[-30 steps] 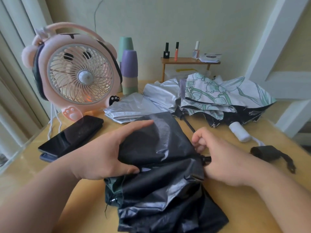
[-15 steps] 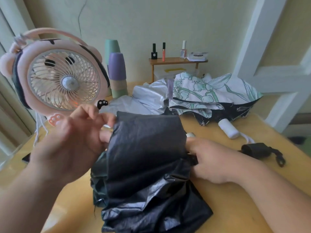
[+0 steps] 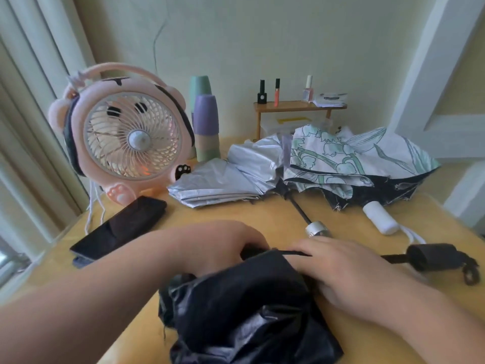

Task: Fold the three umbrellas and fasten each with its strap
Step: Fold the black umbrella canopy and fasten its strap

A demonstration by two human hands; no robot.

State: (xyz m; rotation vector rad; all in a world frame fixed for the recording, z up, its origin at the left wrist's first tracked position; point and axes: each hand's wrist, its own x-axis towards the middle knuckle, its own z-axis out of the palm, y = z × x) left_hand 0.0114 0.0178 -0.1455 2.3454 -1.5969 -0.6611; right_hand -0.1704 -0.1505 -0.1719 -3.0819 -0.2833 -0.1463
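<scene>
The black umbrella (image 3: 241,311) has sunk from a lifted panel into a bunch at the lower middle of the frame, the left hand (image 3: 217,248) coming down with it and now clenched on its far edge. The right hand (image 3: 341,274) lies over the cloth just beside; whether it grasps underneath I cannot tell. The umbrella's shaft (image 3: 393,257) runs left to right, handle (image 3: 433,256) out at right, nearer the right hand.

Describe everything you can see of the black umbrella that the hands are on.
The black umbrella is unfastened: its glossy, crinkled black canopy lies bunched on the yellow table nearest the camera. A thin dark shaft runs right to a stubby black handle with a wrist loop. The left hand grips the canopy's top edge; the right hand lies flat across shaft and cloth.
</scene>
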